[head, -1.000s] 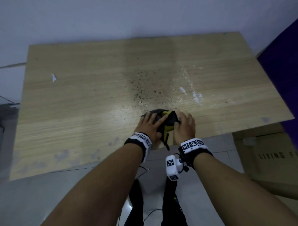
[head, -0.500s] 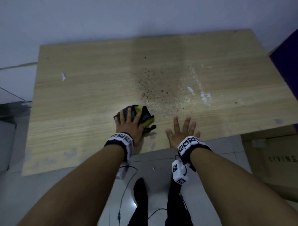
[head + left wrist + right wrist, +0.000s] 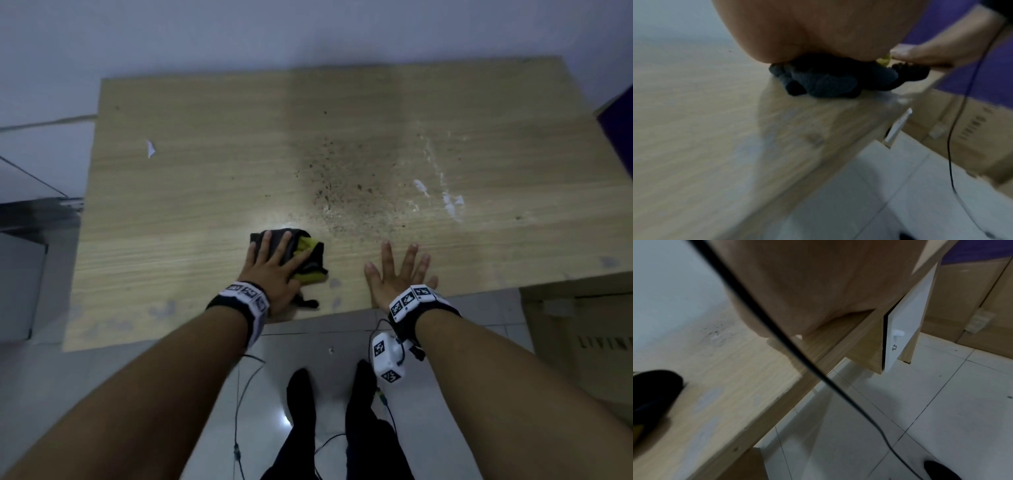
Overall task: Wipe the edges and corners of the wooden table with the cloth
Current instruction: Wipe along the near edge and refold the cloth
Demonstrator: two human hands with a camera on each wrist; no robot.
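Here the left hand lies flat with straight fingers pressing the dark and yellow cloth onto the wooden table, close to its near edge. Just right of it, apart from the cloth, the right hand rests palm-down, fingers spread and relaxed, near dark specks.

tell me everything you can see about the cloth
The cloth is a small bunched rag, mostly dark grey to black with a yellow-green part showing on its right side. It looks soft and knitted, crumpled into folds rather than spread flat. It lies on the wooden table near the front edge, just short of the dark speckled dirt. The left hand presses flat on top of it with fingers spread; a dark tail of fabric sticks out toward the table edge. The right hand lies apart from it.
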